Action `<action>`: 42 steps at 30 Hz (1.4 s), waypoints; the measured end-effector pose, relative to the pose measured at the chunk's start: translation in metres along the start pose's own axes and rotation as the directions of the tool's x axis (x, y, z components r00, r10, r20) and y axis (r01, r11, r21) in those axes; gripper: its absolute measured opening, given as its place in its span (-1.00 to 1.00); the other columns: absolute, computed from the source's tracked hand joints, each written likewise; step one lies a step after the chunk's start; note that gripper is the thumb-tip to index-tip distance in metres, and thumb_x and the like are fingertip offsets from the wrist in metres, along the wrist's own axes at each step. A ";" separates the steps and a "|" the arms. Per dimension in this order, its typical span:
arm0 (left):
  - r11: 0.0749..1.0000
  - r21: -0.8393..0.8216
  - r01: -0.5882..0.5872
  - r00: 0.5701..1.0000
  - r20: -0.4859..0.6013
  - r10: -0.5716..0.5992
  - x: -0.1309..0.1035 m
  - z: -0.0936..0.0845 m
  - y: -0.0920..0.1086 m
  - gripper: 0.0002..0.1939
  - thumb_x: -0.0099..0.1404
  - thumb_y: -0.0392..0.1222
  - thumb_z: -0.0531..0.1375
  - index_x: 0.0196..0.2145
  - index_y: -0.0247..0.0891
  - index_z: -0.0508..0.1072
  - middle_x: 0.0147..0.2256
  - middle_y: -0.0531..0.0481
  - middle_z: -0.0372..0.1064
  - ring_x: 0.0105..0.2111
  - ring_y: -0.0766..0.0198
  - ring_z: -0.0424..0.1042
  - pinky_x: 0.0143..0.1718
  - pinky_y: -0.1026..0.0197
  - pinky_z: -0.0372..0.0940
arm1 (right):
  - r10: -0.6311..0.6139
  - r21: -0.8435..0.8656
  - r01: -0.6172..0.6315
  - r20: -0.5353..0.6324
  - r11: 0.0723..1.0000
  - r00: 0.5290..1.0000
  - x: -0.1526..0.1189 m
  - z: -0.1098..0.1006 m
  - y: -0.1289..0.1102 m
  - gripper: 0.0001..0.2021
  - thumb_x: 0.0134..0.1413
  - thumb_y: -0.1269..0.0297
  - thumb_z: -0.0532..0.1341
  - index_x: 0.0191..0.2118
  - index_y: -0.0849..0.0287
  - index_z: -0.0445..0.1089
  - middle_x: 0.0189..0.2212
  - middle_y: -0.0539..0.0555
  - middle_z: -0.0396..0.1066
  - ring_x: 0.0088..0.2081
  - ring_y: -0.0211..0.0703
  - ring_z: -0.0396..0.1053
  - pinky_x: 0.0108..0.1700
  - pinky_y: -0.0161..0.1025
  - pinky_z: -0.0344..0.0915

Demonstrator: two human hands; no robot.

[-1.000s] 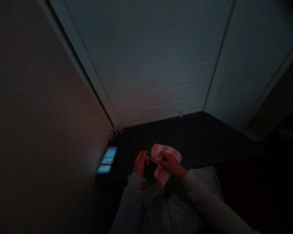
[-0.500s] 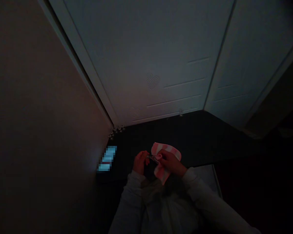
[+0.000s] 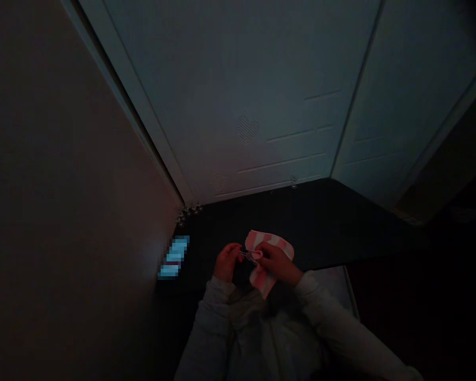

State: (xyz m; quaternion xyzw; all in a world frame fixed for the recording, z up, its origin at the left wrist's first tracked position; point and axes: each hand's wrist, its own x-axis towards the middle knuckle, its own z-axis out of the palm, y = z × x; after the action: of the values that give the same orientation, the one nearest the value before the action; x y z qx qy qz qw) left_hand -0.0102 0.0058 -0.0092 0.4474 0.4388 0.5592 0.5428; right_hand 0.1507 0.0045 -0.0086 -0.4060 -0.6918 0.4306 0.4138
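At far left a plain wall [image 3: 63, 211] rises in dim light, and beside its foot a bright, pixelated blue rectangle [image 3: 174, 257] rests on the left end of a dark tabletop [image 3: 321, 217]. Just beyond the rectangle, in the corner where the wall meets a pale panel [image 3: 293, 69], a cluster of small shiny pieces [image 3: 188, 213] sits close together; what they are is too dim to tell. The panel runs along the back of the tabletop, with two hatched hearts and several straight grooves in it. Nearer, the left hand [image 3: 227, 262] has its thumb and fingers drawn together at the left end of a small shiny object [image 3: 246, 255], which spans the gap between the hands and reaches to the cloth. This striped pink-and-white cloth [image 3: 275, 242] is bunched in the right hand [image 3: 277, 263], whose fingers are closed on a fold of it; one part spreads out behind that hand and another hangs toward the person. Farther back, one small shiny item [image 3: 294, 183] stands against the panel. Rightmost, a pale flat surface [image 3: 337, 283] shows beside the right sleeve [image 3: 333, 323], below the tabletop's front edge.
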 end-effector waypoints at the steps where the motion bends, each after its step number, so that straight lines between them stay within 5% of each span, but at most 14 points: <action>1: 1.000 -0.011 0.005 1.000 0.000 -0.005 -0.001 0.000 0.001 -0.75 -0.01 -0.10 0.15 -0.39 -0.33 0.33 -0.67 0.12 0.20 -0.63 0.43 0.18 -0.54 0.33 0.07 | 0.002 0.002 -0.002 0.002 1.000 1.000 0.000 0.000 0.000 -0.87 -0.08 0.26 0.06 -0.45 0.23 0.23 -0.58 -0.05 0.21 -0.53 -0.32 0.16 -0.51 -0.39 0.08; 18: 0.988 -0.122 0.098 0.993 0.084 -0.088 -0.007 -0.003 0.006 -0.69 -0.04 -0.18 0.18 -0.29 -0.34 0.35 -0.41 -0.07 0.35 -0.44 0.33 0.29 -0.45 0.29 0.15 | -0.021 -0.017 0.021 -0.024 1.000 0.999 0.001 0.000 0.002 -0.84 -0.06 0.23 0.04 -0.45 0.22 0.24 -0.56 -0.05 0.21 -0.50 -0.31 0.16 -0.47 -0.38 0.08; 27: 0.998 -0.061 0.022 1.000 -0.020 -0.023 -0.006 0.003 0.004 -0.66 0.01 -0.02 0.12 -0.35 -0.35 0.35 -0.52 -0.01 0.28 -0.52 0.36 0.27 -0.51 0.31 0.14 | -0.013 -0.033 0.011 -0.067 0.999 0.998 0.001 -0.001 -0.001 -0.86 -0.07 0.24 0.04 -0.46 0.21 0.23 -0.58 -0.06 0.20 -0.51 -0.31 0.15 -0.47 -0.37 0.08; 42: 0.999 -0.022 0.034 0.999 -0.001 -0.034 -0.003 -0.002 -0.002 -0.75 0.01 -0.07 0.14 -0.41 -0.33 0.33 -0.62 0.09 0.22 -0.60 0.42 0.19 -0.55 0.33 0.08 | -0.036 0.013 0.036 -0.011 0.999 0.999 0.001 0.000 0.000 -0.82 -0.05 0.24 0.04 -0.37 0.23 0.28 -0.51 -0.01 0.26 -0.45 -0.27 0.21 -0.43 -0.35 0.13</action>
State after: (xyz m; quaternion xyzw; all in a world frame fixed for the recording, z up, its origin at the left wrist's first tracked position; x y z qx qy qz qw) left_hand -0.0115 0.0030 -0.0112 0.4335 0.4406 0.5551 0.5566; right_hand 0.1508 0.0050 -0.0081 -0.3927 -0.6939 0.4256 0.4279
